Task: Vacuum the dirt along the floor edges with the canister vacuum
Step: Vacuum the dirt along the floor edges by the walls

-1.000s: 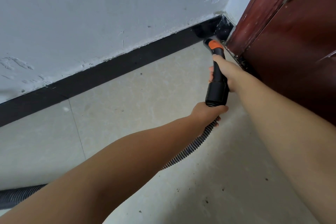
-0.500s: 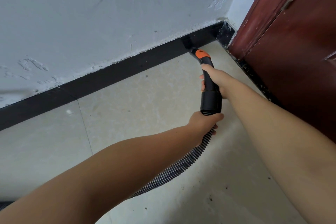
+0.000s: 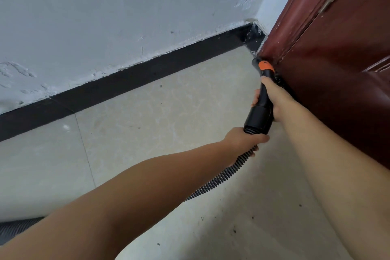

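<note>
Both hands on the vacuum. My right hand (image 3: 272, 99) has its grip wrapped round the black nozzle wand (image 3: 262, 99), just below the orange collar (image 3: 266, 67). My left hand (image 3: 244, 139) has its grip closed round the ribbed hose (image 3: 213, 183) where it joins the wand's cuff. Hose trails back under my left arm toward the lower left corner; canister itself not in view.

Nozzle tip sits at floor level against the foot of the red-brown door (image 3: 337, 69), just out from the corner where the black skirting (image 3: 147, 74) meets the door frame. Tip partly hidden by the collar, so contact with the floor is hard to confirm.

Progress, as I judge it: mid-task. The strip of floor (image 3: 168, 112) along the skirting looks mostly clean, only a few specks. Debris shows along the door's bottom edge behind my right hand, and dark crumbs lie scattered on the tile nearer me, lower right. That door edge and those crumbs remain.
</note>
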